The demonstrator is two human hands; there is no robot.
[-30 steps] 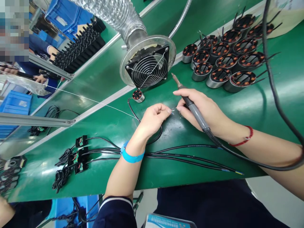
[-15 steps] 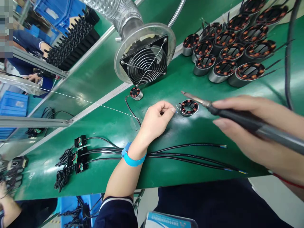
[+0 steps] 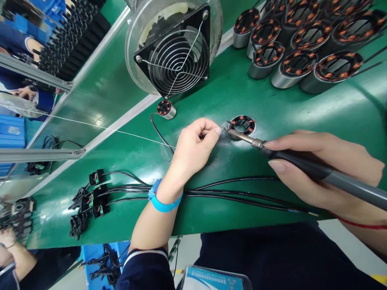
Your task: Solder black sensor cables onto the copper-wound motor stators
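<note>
Head view: wires (image 3: 224, 128) are pinched by the left hand (image 3: 196, 145); the soldering iron (image 3: 298, 161) is gripped by the right hand (image 3: 338, 203); one coil (image 3: 165, 108) is cabled; another coil (image 3: 251, 125) seems unfinished.

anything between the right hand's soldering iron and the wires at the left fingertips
Nothing visible. The soldering iron in the right hand has its tip close to the wires at the left hand; its metal shaft hides part of the stator. Whether they touch is unclear.

Desk (image 3: 229, 219): green
Ring (image 3: 250, 124): 2 o'clock, nearer
Cylinder cluster (image 3: 305, 47): 2 o'clock, farther
Lone cylinder (image 3: 170, 112): 11 o'clock
Boxes (image 3: 99, 195): 8 o'clock
Cables (image 3: 130, 187): 8 to 4 o'clock
</note>
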